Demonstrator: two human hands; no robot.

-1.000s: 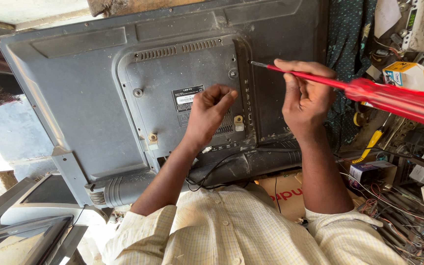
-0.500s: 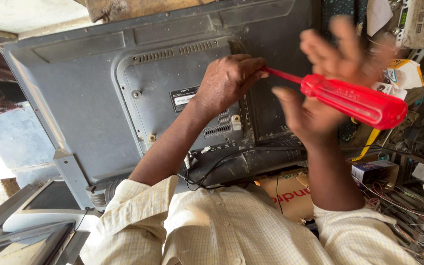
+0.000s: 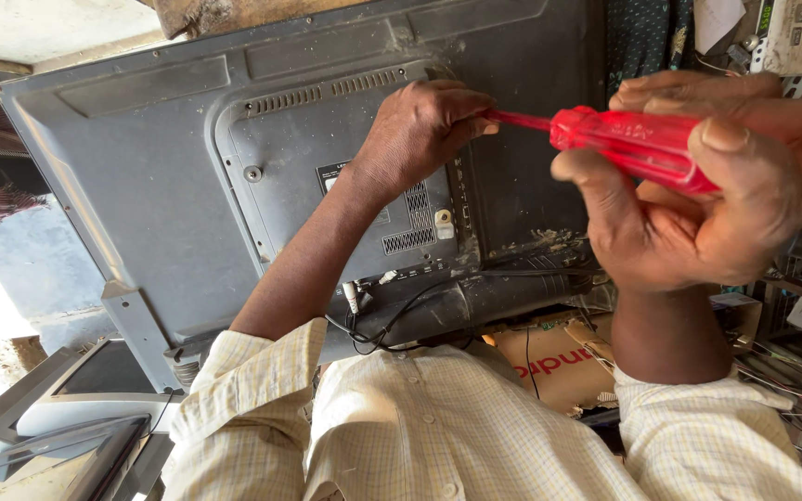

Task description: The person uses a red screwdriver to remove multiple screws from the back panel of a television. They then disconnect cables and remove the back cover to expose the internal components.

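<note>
Step in hand, as I judge it: seating my red-handled screwdriver (image 3: 638, 144) at the raised rear cover (image 3: 327, 186) of the grey television back (image 3: 141, 186), centre frame. My left hand (image 3: 420, 130) pinches the shaft near its tip; my right hand (image 3: 698, 195) wraps the handle, centre right. Next: steady alignment. Room is tight right, among clutter; open left.
</note>
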